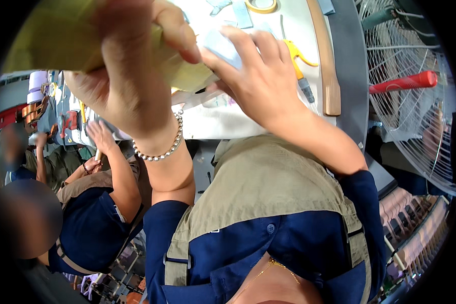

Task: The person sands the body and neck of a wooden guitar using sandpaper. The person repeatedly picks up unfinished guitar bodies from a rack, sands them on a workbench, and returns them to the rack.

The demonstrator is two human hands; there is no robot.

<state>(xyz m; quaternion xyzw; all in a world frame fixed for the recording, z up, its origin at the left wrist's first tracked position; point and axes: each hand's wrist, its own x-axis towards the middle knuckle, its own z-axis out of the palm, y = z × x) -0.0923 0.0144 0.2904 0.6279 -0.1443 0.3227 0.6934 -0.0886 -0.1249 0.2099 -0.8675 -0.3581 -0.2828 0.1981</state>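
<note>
My left hand (131, 76), wearing a beaded bracelet (159, 152), is raised close to the camera and blurred. Its thumb and fingers close around a large yellow, sheet-like piece (50, 43) that stretches to the upper left; its exact kind is unclear. My right hand (266, 76) reaches in from the right. Its thumb and index finger meet the piece's right end beside my left fingertips, while the other fingers are loosely bent. A pale translucent strip (192, 101) shows beneath this grip, partly hidden. Beyond my right hand lies a yellow air blow gun (296, 53) with a grey connector.
A wooden bar (324, 61) runs along the right of the white worktop (248, 119). Light-blue scraps (242, 14) and a tape roll (261, 5) lie at the back. A wire-caged fan (405, 61) stands right. A co-worker (93, 218) works at left.
</note>
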